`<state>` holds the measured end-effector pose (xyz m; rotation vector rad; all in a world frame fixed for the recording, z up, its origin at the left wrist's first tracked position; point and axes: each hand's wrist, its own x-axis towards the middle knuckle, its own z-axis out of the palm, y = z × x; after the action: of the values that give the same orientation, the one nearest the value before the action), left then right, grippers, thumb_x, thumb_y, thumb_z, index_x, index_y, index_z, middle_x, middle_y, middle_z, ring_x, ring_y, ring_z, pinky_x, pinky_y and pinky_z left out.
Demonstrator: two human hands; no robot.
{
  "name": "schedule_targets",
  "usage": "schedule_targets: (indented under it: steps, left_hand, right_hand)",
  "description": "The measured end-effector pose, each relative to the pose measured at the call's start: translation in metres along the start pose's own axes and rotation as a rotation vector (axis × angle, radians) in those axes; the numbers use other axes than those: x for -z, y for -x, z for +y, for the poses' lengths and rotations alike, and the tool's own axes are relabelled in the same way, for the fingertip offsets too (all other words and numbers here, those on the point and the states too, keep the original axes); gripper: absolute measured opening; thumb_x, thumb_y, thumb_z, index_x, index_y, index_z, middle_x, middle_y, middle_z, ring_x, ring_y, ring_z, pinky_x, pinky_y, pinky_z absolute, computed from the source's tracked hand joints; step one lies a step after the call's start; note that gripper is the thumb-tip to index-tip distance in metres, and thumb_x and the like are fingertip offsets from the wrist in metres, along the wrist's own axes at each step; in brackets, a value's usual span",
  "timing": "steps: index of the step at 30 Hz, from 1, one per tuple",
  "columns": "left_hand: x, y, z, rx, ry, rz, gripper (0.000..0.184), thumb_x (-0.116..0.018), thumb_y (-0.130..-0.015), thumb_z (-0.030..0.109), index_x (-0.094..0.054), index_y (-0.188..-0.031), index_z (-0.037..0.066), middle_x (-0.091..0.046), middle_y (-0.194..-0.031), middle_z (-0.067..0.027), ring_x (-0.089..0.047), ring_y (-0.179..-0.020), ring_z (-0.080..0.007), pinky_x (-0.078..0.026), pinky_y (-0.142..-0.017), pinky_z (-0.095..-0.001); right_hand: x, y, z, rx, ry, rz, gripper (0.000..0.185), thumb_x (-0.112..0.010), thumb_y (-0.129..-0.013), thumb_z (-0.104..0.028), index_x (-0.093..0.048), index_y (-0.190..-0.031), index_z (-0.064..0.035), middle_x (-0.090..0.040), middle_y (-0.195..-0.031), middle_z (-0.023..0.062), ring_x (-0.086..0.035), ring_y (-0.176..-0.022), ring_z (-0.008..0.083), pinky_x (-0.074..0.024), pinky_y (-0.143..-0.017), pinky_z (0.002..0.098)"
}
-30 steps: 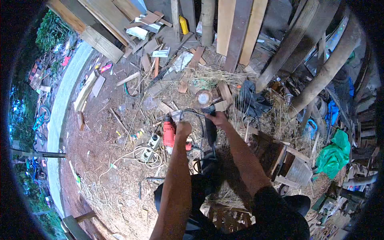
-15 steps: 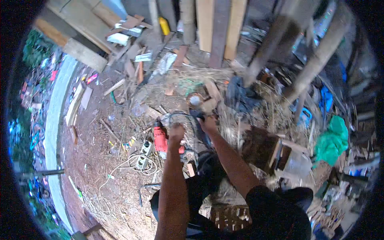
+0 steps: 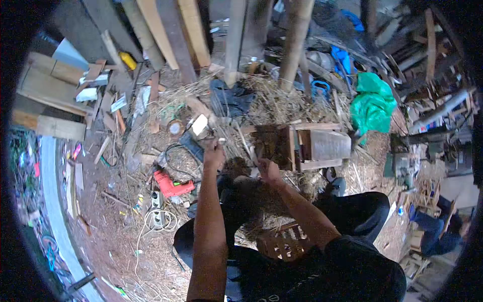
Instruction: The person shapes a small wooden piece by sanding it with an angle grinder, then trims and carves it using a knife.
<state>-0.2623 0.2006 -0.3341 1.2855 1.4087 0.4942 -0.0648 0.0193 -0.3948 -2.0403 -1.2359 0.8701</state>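
My left hand (image 3: 214, 156) is closed with the fingertips together, just right of a dark corded power tool (image 3: 192, 147) on the ground. A small pale bit shows at its fingertips, too small to name. My right hand (image 3: 270, 172) has curled fingers near the left end of a wooden box (image 3: 322, 146); what they hold, if anything, is blurred. A red drill (image 3: 172, 184) lies on its side left of my left forearm. Beyond my left hand is a bright white piece (image 3: 199, 124), and a round disc-like thing (image 3: 175, 128) lies left of it.
A white power strip (image 3: 157, 211) with a coiled cable lies at the left. Planks (image 3: 193, 30) and posts stand at the back. A green plastic bag (image 3: 372, 105) is at the right. Wood scraps and shavings cover the ground. Another person (image 3: 443, 226) sits at far right.
The view has swung right, so the scene sits further left. My right hand has left the dark power tool and moved toward the wooden box. My left hand is now beside that tool.
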Motion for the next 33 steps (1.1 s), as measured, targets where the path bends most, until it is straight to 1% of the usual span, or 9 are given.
schedule_targets:
  steps: [2,4,8,12,16,19,26,30,33]
  left_hand:
    - [-0.039,-0.015,-0.029,-0.164,-0.138,-0.06,0.03,-0.052,-0.099,0.026,-0.058,-0.121,0.008,-0.065,-0.076,-0.0083,-0.064,-0.064,-0.0156,-0.05,-0.057,-0.0334]
    - [-0.058,0.041,0.064,0.044,0.031,-0.174,0.029,-0.051,-0.098,0.021,-0.057,-0.121,0.004,-0.07,-0.08,-0.0109,-0.067,-0.073,-0.017,-0.052,-0.064,-0.0338]
    - [-0.109,0.039,0.086,-0.2,0.22,-0.238,0.029,-0.049,-0.099,0.021,-0.059,-0.118,0.001,-0.072,-0.088,-0.0118,-0.067,-0.072,-0.0197,-0.052,-0.068,-0.0325]
    - [-0.113,0.061,0.155,-0.257,0.125,-0.242,0.033,-0.052,-0.1,0.034,-0.064,-0.111,0.006,-0.069,-0.1,-0.0079,-0.063,-0.074,-0.0131,-0.046,-0.064,-0.026]
    - [-0.107,0.108,0.233,-0.148,0.429,-0.176,0.033,-0.052,-0.1,0.034,-0.067,-0.106,0.005,-0.061,-0.078,0.0016,-0.055,-0.068,-0.0091,-0.045,-0.059,-0.0242]
    - [-0.095,0.134,0.266,-0.18,0.682,-0.313,0.032,-0.053,-0.1,0.03,-0.062,-0.109,0.001,-0.047,-0.069,0.0027,-0.047,-0.061,-0.0084,-0.044,-0.057,-0.0255]
    - [-0.093,0.162,0.312,-0.244,0.885,-0.484,0.019,-0.054,-0.093,0.01,-0.06,-0.106,-0.003,-0.066,-0.087,-0.0123,-0.063,-0.075,-0.018,-0.052,-0.066,-0.0309]
    - [-0.105,0.183,0.33,-0.335,0.914,-0.474,0.009,-0.056,-0.09,0.003,-0.056,-0.098,-0.001,-0.066,-0.088,-0.0135,-0.064,-0.074,-0.0198,-0.053,-0.069,-0.0321]
    - [-0.118,0.195,0.331,-0.257,0.897,-0.481,0.009,-0.059,-0.087,0.003,-0.059,-0.096,0.0,-0.065,-0.086,-0.0133,-0.064,-0.079,-0.0206,-0.05,-0.07,-0.0335]
  right_hand:
    - [0.014,0.01,-0.003,-0.178,-0.287,0.012,0.025,-0.066,-0.087,-0.016,-0.066,-0.108,-0.0012,-0.068,-0.084,0.0182,-0.069,-0.073,0.0253,-0.0516,-0.063,0.0365]
    - [0.042,0.023,-0.018,0.126,-0.056,0.129,0.027,-0.065,-0.086,-0.012,-0.063,-0.111,-0.0008,-0.066,-0.085,0.0198,-0.068,-0.076,0.0317,-0.0518,-0.064,0.0396]
    - [0.13,0.038,-0.068,0.25,0.202,0.381,0.023,-0.061,-0.082,-0.008,-0.06,-0.103,0.0011,-0.061,-0.087,0.024,-0.062,-0.076,0.0436,-0.0519,-0.065,0.0485]
    - [0.149,0.029,-0.036,-0.15,0.43,0.165,0.029,-0.057,-0.087,-0.017,-0.057,-0.106,0.0047,-0.06,-0.09,0.025,-0.063,-0.083,0.0377,-0.0535,-0.071,0.0467]
    - [0.128,0.016,-0.015,-0.051,0.864,0.171,0.029,-0.058,-0.084,-0.017,-0.059,-0.108,-0.0003,-0.061,-0.094,0.0148,-0.062,-0.092,0.028,-0.0543,-0.072,0.0391]
    - [0.125,0.005,0.001,0.021,0.818,0.148,0.034,-0.058,-0.084,-0.019,-0.059,-0.11,0.0028,-0.061,-0.093,0.0177,-0.064,-0.086,0.0303,-0.0552,-0.071,0.0407]
    - [0.157,0.031,-0.014,-0.002,0.385,0.225,0.035,-0.068,-0.083,-0.025,-0.058,-0.1,0.0043,-0.064,-0.094,0.0271,-0.066,-0.081,0.0435,-0.0524,-0.067,0.0496]
    - [0.278,0.06,-0.096,0.036,0.18,0.238,0.035,-0.072,-0.079,-0.026,-0.059,-0.089,0.0046,-0.06,-0.072,0.0272,-0.061,-0.073,0.0459,-0.0467,-0.063,0.0525]
    - [0.356,0.09,-0.145,0.068,0.035,0.447,0.025,-0.067,-0.081,-0.015,-0.052,-0.093,0.001,-0.061,-0.08,0.0218,-0.06,-0.071,0.0369,-0.0467,-0.065,0.0464]
